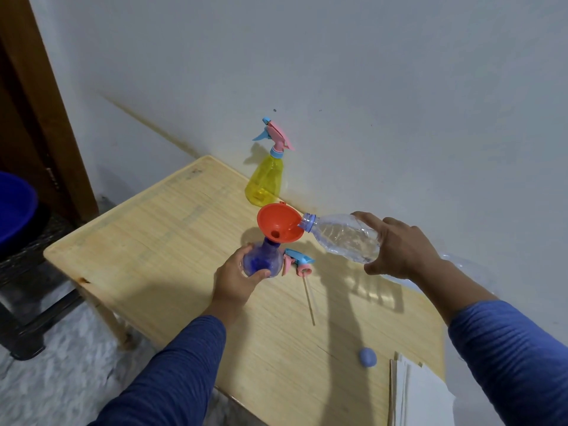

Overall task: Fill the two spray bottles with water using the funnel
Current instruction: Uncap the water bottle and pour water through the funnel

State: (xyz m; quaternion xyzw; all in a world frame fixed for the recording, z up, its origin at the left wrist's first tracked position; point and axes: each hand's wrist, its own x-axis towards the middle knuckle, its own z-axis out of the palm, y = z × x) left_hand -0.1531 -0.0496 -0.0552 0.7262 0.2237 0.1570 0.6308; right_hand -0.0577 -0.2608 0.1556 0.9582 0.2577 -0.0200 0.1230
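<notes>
A blue spray bottle (266,255) stands on the wooden table (172,235) with an orange funnel (278,222) set in its neck. My left hand (236,279) grips the blue bottle's body. My right hand (396,245) holds a clear plastic water bottle (344,236) tipped on its side, its open mouth over the funnel's rim. The blue bottle's pink and blue spray head (298,262) lies on the table beside it, its tube pointing toward me. A yellow spray bottle (266,179) with its spray head on stands at the wall.
A blue bottle cap (367,357) lies near the table's front right. White sheets (421,392) sit at the front right corner. A second clear plastic bottle (461,265) lies behind my right wrist. A blue tub (15,207) stands left of the table.
</notes>
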